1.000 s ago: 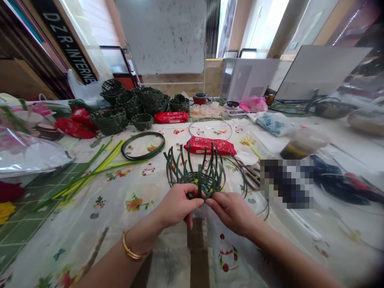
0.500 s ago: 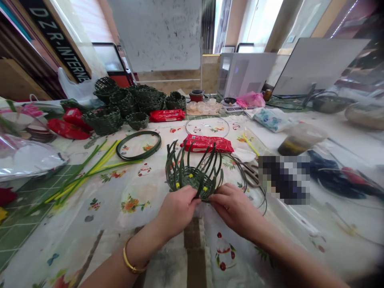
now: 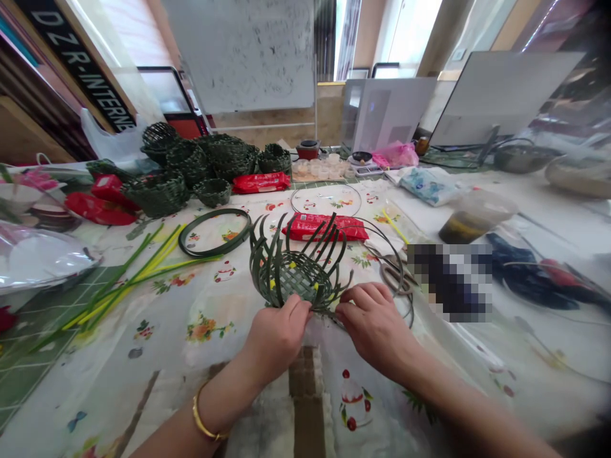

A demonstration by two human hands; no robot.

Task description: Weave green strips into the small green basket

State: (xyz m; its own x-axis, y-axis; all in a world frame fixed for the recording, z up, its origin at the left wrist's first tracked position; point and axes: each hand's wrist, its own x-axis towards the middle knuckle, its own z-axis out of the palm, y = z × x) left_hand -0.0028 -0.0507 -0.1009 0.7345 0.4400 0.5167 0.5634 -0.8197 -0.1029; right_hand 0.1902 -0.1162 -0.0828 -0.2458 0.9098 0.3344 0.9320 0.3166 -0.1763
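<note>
A half-woven green basket rests on the flowered tablecloth, tilted toward me so its woven bottom shows, with loose upright strips fanning out. My left hand pinches its near rim on the left. My right hand grips the near rim on the right, fingers curled over a strip. A thin dark strand loops out from the basket to the right.
Finished green baskets cluster at the back left with red packets. Green and yellow strips and a green coil lie left. A red packet, scissors, a wire ring and containers sit behind and right.
The basket has been tipped toward me, its woven bottom now showing. Both hands shifted along the near rim, still holding it.
</note>
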